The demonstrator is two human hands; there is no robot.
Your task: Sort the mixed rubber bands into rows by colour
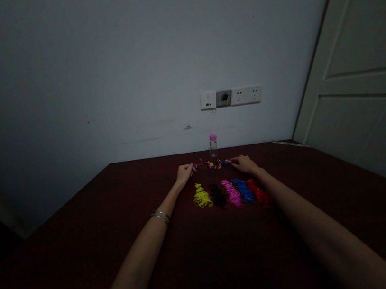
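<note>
At the far part of the table, my left hand (184,171) has its fingers closed on small coloured bands at the left end of a mixed row. My right hand (243,163) bends inward at the row's other end, fingertips together on blue bands. Between them lie mixed rubber bands (211,165) in yellow, pink, red and blue; whether they are linked is too small to tell. Closer to me, piles sorted by colour lie side by side: yellow bands (202,196), black bands (217,195), pink bands (232,193), blue bands (244,190) and red bands (259,192), the last partly behind my right forearm.
A clear bottle with a pink cap (213,145) stands behind the row, near the wall. The dark red table (209,261) reaches to that wall, where sockets (245,95) are mounted. A panelled door (359,73) is at the right. The light is dim.
</note>
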